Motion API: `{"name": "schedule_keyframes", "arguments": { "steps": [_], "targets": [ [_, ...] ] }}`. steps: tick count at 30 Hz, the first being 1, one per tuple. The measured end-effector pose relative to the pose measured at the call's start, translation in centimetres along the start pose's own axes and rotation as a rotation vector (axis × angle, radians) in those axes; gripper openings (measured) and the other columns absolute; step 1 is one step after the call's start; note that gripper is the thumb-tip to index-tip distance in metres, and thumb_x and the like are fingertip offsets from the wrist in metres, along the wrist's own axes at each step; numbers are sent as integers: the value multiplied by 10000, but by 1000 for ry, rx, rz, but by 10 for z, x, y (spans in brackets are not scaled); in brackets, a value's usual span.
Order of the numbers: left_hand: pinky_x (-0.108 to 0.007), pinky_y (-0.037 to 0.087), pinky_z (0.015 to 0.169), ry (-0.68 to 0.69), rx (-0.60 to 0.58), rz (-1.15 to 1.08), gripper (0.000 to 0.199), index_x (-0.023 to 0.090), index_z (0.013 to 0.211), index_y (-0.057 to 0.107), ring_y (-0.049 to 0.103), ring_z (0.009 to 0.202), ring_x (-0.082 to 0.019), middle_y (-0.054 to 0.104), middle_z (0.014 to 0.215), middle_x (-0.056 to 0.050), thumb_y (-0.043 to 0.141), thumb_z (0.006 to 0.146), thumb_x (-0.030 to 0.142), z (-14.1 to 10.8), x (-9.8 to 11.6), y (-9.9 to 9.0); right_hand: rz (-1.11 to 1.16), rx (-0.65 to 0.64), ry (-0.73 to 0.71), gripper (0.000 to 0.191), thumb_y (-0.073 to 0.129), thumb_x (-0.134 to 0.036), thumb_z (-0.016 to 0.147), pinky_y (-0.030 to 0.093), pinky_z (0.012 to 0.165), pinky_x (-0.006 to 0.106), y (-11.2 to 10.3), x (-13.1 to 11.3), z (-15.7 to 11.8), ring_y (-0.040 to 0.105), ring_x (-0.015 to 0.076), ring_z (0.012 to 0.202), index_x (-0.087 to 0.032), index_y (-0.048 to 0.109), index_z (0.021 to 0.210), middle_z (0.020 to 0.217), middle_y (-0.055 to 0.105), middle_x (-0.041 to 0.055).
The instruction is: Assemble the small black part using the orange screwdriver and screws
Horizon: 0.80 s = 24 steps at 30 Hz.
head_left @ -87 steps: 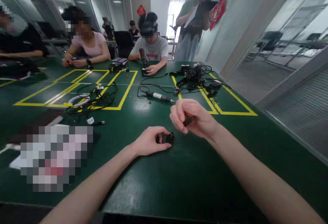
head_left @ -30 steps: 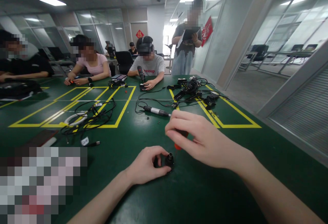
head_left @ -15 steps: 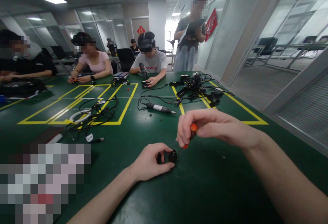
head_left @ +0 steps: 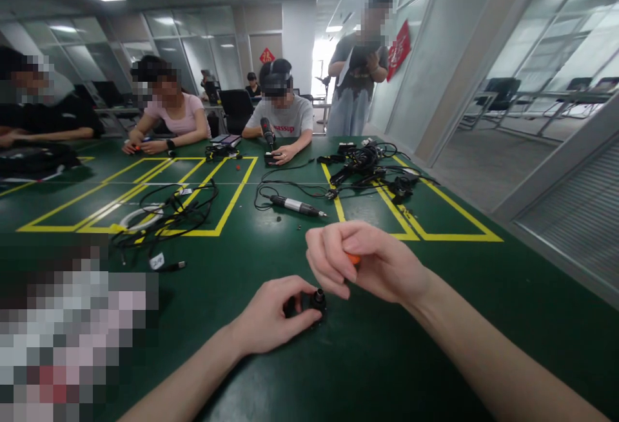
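L hand [head_left: 271, 316] is pinching sm. blk part [head_left: 318, 301] btwn thumb & index; prob. handling light, stiff, holding best at base. R hand [head_left: 370, 256] is clasping orange-ended handle [head_left: 354, 259].

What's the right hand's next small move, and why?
Probably lower the right hand toward the small black part: the left hand pinches that part at the table, while the right, curled around a mostly hidden orange object, appears raised beside it.
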<state>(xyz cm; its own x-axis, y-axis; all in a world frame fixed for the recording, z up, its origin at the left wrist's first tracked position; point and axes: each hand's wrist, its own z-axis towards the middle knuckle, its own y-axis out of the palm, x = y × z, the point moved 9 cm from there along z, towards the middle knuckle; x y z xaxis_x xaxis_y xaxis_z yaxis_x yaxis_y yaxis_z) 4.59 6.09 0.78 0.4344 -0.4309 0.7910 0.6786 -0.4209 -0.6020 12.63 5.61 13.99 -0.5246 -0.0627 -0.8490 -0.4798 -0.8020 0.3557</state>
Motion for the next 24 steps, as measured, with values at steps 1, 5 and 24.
{"name": "schedule_keyframes", "arguments": {
  "steps": [1, 5, 24],
  "targets": [
    [-233, 453, 682, -4, -7, 7, 260, 187, 1092, 742, 592, 714, -114, 711, 942, -23, 675, 904, 353, 0, 0, 0, -5, 10, 12, 225, 556, -241, 906, 381, 533, 252, -1, 0, 0, 479, 109, 509, -149, 594, 704, 642, 513, -11],
    [-237, 467, 694, -15, -12, 49, 276, 194, 1102, 734, 623, 754, -127, 727, 957, -30, 661, 916, 383, -1, -1, -1, 27, 128, 27, 202, 490, -262, 940, 260, 450, 200, -12, 3, 1, 250, 85, 416, -181, 556, 766, 486, 342, -92],
    [-267, 457, 691, 108, -30, 233, 230, 181, 1010, 681, 587, 707, -143, 666, 846, -17, 610, 954, 393, 3, 13, -5, 95, -38, -22, 150, 464, -280, 929, 212, 442, 200, 0, 2, 7, 236, 79, 430, -198, 489, 805, 546, 420, -67]
  ]
}}
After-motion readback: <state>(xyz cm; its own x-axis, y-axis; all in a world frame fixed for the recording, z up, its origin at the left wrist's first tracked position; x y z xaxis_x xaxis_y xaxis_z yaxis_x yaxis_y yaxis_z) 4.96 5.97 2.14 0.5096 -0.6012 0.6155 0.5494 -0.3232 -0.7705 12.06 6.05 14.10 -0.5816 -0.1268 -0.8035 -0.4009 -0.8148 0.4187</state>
